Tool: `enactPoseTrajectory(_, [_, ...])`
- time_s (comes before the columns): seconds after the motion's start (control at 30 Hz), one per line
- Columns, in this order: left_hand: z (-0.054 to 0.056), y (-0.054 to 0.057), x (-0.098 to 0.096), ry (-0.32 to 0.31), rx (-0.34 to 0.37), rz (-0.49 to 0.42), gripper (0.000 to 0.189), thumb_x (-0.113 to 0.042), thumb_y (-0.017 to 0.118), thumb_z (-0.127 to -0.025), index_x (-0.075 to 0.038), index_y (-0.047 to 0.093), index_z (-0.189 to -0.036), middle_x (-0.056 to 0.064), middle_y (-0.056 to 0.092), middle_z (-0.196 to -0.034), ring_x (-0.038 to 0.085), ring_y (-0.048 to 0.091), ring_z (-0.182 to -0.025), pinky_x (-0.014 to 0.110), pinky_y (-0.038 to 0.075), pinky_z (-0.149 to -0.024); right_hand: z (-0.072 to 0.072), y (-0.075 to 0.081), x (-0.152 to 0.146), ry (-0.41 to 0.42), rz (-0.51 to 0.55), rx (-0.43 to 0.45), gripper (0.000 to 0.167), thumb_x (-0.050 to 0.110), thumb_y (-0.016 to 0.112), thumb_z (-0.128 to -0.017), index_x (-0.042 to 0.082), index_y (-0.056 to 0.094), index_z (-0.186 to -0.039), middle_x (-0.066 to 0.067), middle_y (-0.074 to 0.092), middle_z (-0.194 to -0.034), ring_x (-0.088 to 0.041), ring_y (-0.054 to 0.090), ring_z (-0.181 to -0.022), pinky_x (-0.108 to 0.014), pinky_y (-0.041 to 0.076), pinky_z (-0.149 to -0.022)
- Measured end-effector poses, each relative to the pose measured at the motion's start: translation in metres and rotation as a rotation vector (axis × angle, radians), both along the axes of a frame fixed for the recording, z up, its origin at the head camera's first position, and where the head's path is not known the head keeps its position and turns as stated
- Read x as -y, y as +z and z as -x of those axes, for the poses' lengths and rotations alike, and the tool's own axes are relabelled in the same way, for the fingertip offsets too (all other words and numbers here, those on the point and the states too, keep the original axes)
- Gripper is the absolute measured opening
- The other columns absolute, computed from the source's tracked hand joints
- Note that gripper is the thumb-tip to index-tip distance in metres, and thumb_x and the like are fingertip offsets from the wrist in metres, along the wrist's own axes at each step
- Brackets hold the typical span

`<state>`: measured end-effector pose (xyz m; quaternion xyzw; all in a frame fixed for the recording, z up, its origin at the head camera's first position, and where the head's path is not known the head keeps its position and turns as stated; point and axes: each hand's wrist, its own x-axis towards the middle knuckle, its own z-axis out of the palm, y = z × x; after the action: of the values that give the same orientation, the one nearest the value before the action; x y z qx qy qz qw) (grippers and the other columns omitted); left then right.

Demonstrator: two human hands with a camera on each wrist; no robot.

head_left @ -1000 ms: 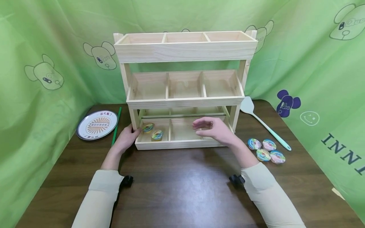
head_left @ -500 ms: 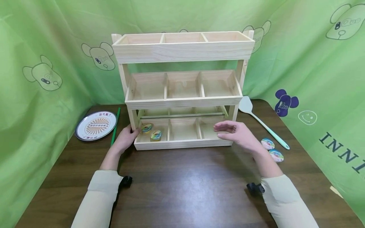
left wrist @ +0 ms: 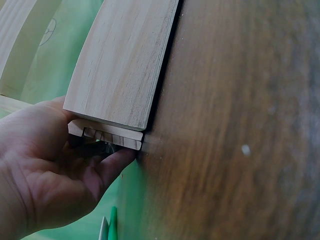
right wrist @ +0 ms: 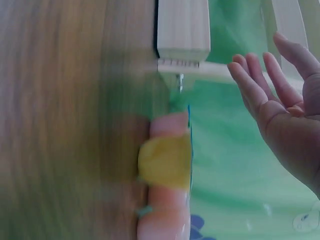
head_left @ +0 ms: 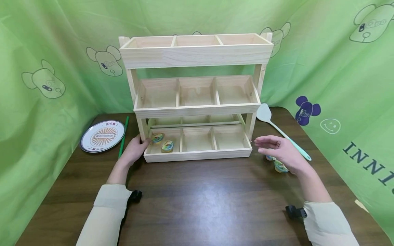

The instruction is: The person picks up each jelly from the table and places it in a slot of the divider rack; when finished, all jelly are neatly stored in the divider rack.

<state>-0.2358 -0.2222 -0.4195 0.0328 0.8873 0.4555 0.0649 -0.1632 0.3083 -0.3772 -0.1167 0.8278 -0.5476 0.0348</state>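
Note:
A three-tier wooden rack [head_left: 197, 111] stands on the table. My left hand [head_left: 134, 149] grips the left end of its lowest tray [left wrist: 112, 75], thumb at the inside corner and fingers curled behind the end. Two jelly cups with printed lids, one jelly cup [head_left: 167, 146] in front of the other jelly cup [head_left: 158, 138], sit in that tray's left compartment. My right hand [head_left: 281, 152] hovers right of the rack, fingers relaxed, holding nothing. Beneath it lie several jelly cups [head_left: 280, 166], partly hidden by the hand; a yellow jelly cup [right wrist: 167, 161] shows among pinkish ones in the right wrist view.
A round printed plate [head_left: 103, 136] and a green stick [head_left: 123, 137] lie left of the rack. To the right is a pale spatula [head_left: 281, 131]. Green printed cloth [head_left: 55, 41] encloses the back and sides of the wooden table [head_left: 197, 205].
My right hand has moved right, from over the lowest tray to above the jelly cups on the table, covering part of them. My left hand keeps its grip on the rack.

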Motion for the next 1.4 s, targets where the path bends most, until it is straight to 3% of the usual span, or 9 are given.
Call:
enactPoseTrajectory(0.23, [0.000,0.000,-0.001,0.000,-0.003,-0.001,0.064,-0.030,0.047,-0.107,0.010,0.028,-0.153,0.034,0.043,-0.148,0.042,0.042,-0.137,0.056,0.034,-0.111,-0.007,-0.004,-0.021,-0.037,-0.017,0.009,0.046,0.009,0.074,-0.093,-0.012,0.058,-0.130,0.010,0.071,-0.115,-0.009,0.066,-0.111,-0.019,0.053,-0.084])
enactPoseTrajectory(0.5, [0.001,-0.001,0.002,0.001,0.005,0.010,0.065,-0.030,0.046,-0.107,0.009,0.026,-0.154,0.033,0.041,-0.149,0.042,0.041,-0.138,0.056,0.034,-0.112,-0.010,-0.006,-0.035,-0.107,-0.266,-0.017,0.049,0.019,0.078,-0.091,-0.004,0.062,-0.132,-0.022,0.063,-0.130,-0.010,0.067,-0.105,-0.013,0.049,-0.081])
enactPoseTrajectory(0.63, [0.001,-0.002,0.002,0.000,-0.002,0.014,0.064,-0.030,0.045,-0.107,0.009,0.026,-0.154,0.033,0.042,-0.149,0.043,0.041,-0.137,0.056,0.034,-0.111,-0.010,-0.008,-0.037,-0.112,-0.324,-0.021,0.052,0.021,0.080,-0.090,-0.001,0.062,-0.133,-0.023,0.064,-0.129,-0.014,0.065,-0.108,-0.011,0.046,-0.081])
enactPoseTrajectory(1.0, [0.002,-0.002,0.002,-0.001,0.006,0.015,0.064,-0.030,0.045,-0.107,0.010,0.027,-0.154,0.034,0.042,-0.148,0.043,0.042,-0.137,0.056,0.035,-0.111,-0.006,-0.013,-0.030,-0.090,-0.285,0.012,0.056,0.018,0.081,-0.088,-0.007,0.059,-0.133,-0.028,0.061,-0.129,-0.016,0.062,-0.100,-0.016,0.049,-0.079])
enactPoseTrajectory(1.27, [0.002,-0.001,0.002,0.002,-0.007,0.018,0.064,-0.031,0.045,-0.107,0.010,0.028,-0.153,0.034,0.043,-0.148,0.042,0.042,-0.137,0.055,0.035,-0.111,-0.002,-0.012,-0.020,-0.067,-0.328,0.007,0.057,0.021,0.083,-0.086,-0.004,0.061,-0.133,-0.023,0.064,-0.128,-0.028,0.065,-0.109,-0.013,0.047,-0.082])
enactPoseTrajectory(1.4, [0.001,-0.001,0.001,-0.006,-0.011,0.019,0.064,-0.032,0.044,-0.107,0.011,0.028,-0.153,0.035,0.042,-0.147,0.043,0.043,-0.136,0.056,0.035,-0.110,0.000,-0.013,-0.017,-0.071,-0.388,0.001,0.056,0.023,0.084,-0.085,0.000,0.064,-0.131,-0.021,0.067,-0.125,-0.027,0.063,-0.104,-0.022,0.046,-0.085])
